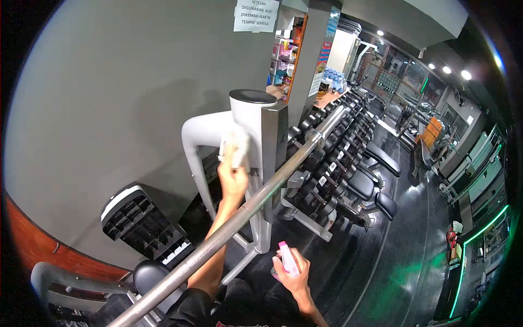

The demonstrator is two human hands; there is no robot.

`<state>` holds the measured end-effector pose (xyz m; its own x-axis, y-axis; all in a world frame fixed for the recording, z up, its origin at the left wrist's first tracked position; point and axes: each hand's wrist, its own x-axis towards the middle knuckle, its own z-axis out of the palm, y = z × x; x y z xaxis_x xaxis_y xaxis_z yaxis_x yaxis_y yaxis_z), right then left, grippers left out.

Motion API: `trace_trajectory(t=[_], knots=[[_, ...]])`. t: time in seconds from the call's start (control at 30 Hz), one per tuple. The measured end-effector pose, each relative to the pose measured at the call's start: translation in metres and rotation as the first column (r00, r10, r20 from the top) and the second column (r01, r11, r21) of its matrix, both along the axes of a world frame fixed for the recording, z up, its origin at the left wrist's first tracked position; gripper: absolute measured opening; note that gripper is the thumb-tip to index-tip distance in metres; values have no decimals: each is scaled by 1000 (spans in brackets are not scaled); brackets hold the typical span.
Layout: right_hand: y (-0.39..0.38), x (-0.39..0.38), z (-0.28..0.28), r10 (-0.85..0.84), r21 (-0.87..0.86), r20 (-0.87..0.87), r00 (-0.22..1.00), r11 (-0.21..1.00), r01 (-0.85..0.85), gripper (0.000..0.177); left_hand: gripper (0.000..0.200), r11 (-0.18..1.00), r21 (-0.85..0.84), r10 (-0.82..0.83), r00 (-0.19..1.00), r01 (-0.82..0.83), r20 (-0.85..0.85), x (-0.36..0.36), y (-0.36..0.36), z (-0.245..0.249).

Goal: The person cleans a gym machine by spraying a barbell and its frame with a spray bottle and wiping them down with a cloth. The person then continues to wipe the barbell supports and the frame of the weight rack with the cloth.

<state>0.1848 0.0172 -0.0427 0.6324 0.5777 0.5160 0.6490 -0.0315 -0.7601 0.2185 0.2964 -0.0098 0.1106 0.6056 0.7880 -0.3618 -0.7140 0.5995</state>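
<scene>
My left hand (233, 179) reaches up beyond the barbell (239, 214) with its fingers closed on a white cloth (238, 146). The cloth lies against the pale upright post (248, 115) of a rack, below its round black cap. Hand and cloth are slightly blurred. Lower down, in front of my body, my right hand (296, 277) is wrapped around a small spray bottle with a pink top (289, 259). The bare steel bar slants across the view, passing in front of my left forearm.
Rows of black dumbbells (327, 180) fill a rack beyond the post, with padded benches (362, 184) beside it. A black plastic step platform (144, 220) leans against the grey wall (109, 109). Black rubber flooring (376, 267) runs along the right. A paper notice (256, 15) hangs above.
</scene>
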Motion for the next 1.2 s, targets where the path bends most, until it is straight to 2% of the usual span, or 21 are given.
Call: trace_trajectory(t=[0.07, 0.13, 0.2, 0.27, 0.33, 0.4, 0.47, 0.53, 0.57, 0.6, 0.67, 0.73, 0.8, 0.87, 0.9, 0.93, 1.0, 1.07, 1.13, 1.17, 1.2], knots=[[-1, -1, -4, 4, -10, -6, 1000, 1000, -4, 19, 60, 916, 354, 229, 971, -190, -71, 10, -18, 4], [-4, -2, -5, 8, -24, -68, 998, 1000, -10, 18, 52, 930, 347, 168, 980, -121, -108, 9, -16, -30], [-6, -1, -12, 10, -32, -138, 990, 999, -15, 17, 52, 948, 319, 82, 952, 17, -295, 4, -18, -70], [-4, 2, -9, -5, -24, -21, 1000, 1000, 4, 16, 51, 948, 315, 150, 936, -44, -320, -3, -38, -94], [-4, 3, -5, 6, -32, -35, 999, 999, -7, 16, 55, 987, 146, 128, 873, -66, -471, -4, -46, -168], [-5, 0, -5, 22, -44, -56, 998, 999, -24, 16, 60, 998, 48, -9, 800, 47, -600, -22, -62, -182], [-5, -3, -6, 14, -28, -55, 998, 999, -16, 16, 60, 997, -11, -69, 813, 77, -579, -36, -73, -186], [-6, -6, -12, 28, -22, -85, 996, 999, -30, 15, 55, 971, -203, -212, 844, 125, -493, -46, -80, -191], [-8, -7, -15, 37, -17, -115, 993, 999, -39, 15, 44, 955, -298, -157, 858, 5, -489, -45, -79, -218], [-8, -8, -19, 38, -17, -118, 992, 999, -40, 15, 42, 884, -467, -209, 909, 18, -361, -47, -79, -207], [-11, -10, -25, 34, -34, -170, 985, 999, -40, 15, 51, 858, -494, 19, 970, -140, -242, -37, -59, -183], [-13, -13, -20, 26, -48, -148, 989, 998, -33, 15, 49, 897, -422, 87, 989, -131, -121, -41, -55, -90], [-12, -15, -17, 19, -57, -122, 992, 998, -26, 15, 51, 934, -347, 94, 996, -85, 8, -29, -38, -47], [-13, -15, -16, 8, -48, -49, 999, 999, -11, 15, 55, 962, -269, -75, 994, 53, -75, -18, -28, -26], [-13, -14, -18, 7, -48, -49, 999, 999, -9, 15, 54, 999, -25, 32, 993, -35, -115, -7, -27, -18], [-14, -14, -21, 13, -53, -106, 994, 998, -18, 15, 52, 974, 224, 35, 989, -1, -146, -3, -27, -14], [-18, -17, -28, 11, -59, -172, 985, 998, -21, 15, 49, 896, 418, 248, 950, -151, -189, 11, -42, -27], [-20, -15, -33, 16, -38, -191, 981, 999, -24, 15, 41, 880, 455, 256, 944, -138, -209, 15, -42, -52], [-21, -15, -37, -10, -36, -210, 978, 999, 3, 14, 32, 949, 305, 184, 930, -83, -319, 3, -55, -60], [-23, -15, -38, -23, -36, -223, 974, 999, 15, 14, 32, 950, 303, 182, 929, -81, -322, -2, -61, -75], [-23, -14, -38, -22, -38, -224, 974, 999, 14, 14, 33, 964, 264, 80, 912, 33, -403, -5, -64, -97]])
